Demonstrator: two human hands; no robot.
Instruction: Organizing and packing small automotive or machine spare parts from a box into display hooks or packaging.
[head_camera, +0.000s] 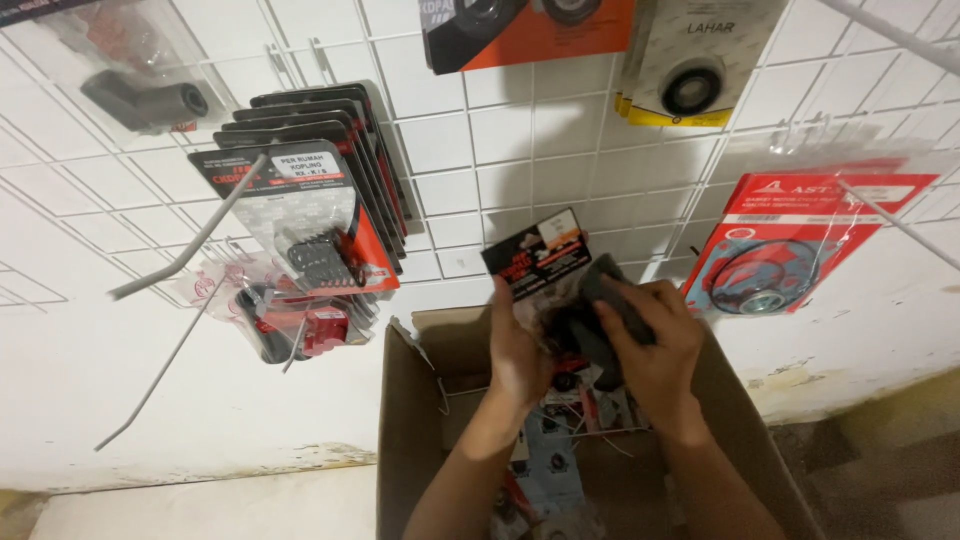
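A black header card with orange-red print is seen on the clear blister pack (548, 270), where a dark grey part is enclosed. The cardboard box (410, 420) is plain brown. Black-and-red cards are shown on the stacked packs (310, 190) hung on the white wire grid (470, 150). The gasket pack (790, 240) at the grid's right edge is marked red, with a black ring inside. White tiles are seen behind.
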